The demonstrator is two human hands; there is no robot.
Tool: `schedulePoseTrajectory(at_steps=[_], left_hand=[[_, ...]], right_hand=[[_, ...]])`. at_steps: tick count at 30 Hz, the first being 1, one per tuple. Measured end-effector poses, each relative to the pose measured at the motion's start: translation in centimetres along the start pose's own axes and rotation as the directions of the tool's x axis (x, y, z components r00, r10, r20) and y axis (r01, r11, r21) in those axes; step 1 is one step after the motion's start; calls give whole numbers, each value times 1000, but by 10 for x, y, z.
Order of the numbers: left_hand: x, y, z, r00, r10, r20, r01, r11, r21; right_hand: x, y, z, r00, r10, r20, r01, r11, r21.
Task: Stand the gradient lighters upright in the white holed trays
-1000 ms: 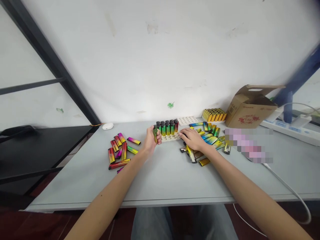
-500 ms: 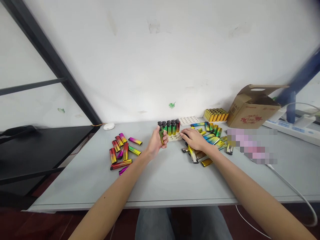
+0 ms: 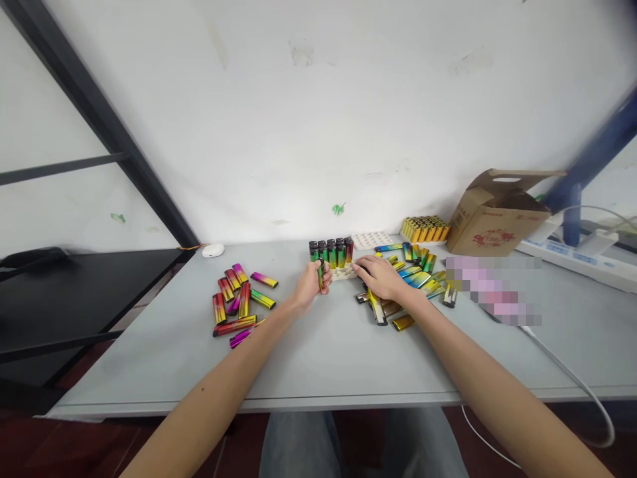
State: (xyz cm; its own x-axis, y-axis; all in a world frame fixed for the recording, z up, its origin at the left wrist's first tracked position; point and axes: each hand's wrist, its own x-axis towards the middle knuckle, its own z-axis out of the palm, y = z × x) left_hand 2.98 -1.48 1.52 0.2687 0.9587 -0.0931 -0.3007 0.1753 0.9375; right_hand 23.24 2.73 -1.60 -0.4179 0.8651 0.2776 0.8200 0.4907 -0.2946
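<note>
My left hand [image 3: 312, 284] is closed around a green lighter [image 3: 321, 273] with a dark top, held upright just in front of a white holed tray [image 3: 343, 273]. Lighters with black tops [image 3: 332, 253], mostly green and yellow with a red one at the right end, stand in the tray's back rows. My right hand [image 3: 381, 275] lies palm down at the tray's right end, its bent fingertips against the edge. Beneath and beside that hand spreads a pile of loose metallic lighters [image 3: 421, 279], partly hidden by it. A silver-and-yellow lighter [image 3: 377, 309] pokes out below the palm.
On the left lie several loose red, purple and yellow lighters [image 3: 243, 300]. Along the wall are a white case [image 3: 213, 250], another white holed tray [image 3: 372, 239], a block of yellow lighters [image 3: 425, 229] and an open cardboard box [image 3: 497, 222]. A power strip [image 3: 587, 262] and white cable [image 3: 567, 372] are at right.
The lighter in my left hand has turned more upright, close to the tray. My right hand has stayed at the tray's end. The whole view has shifted slightly.
</note>
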Motion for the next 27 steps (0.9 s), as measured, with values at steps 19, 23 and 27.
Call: schedulePoseTrajectory(at_steps=[19, 23, 27], left_hand=[[-1, -8, -8, 983, 7, 184, 16, 992, -123], [-2, -9, -9, 985, 43, 169, -23, 993, -116], [-3, -8, -7, 982, 58, 182, -45, 996, -75]], right_hand=[[0, 3, 8, 998, 27, -59, -25, 999, 33], [0, 3, 10, 984, 60, -168, -47, 996, 81], [-1, -6, -1, 950, 21, -313, 58, 969, 242]])
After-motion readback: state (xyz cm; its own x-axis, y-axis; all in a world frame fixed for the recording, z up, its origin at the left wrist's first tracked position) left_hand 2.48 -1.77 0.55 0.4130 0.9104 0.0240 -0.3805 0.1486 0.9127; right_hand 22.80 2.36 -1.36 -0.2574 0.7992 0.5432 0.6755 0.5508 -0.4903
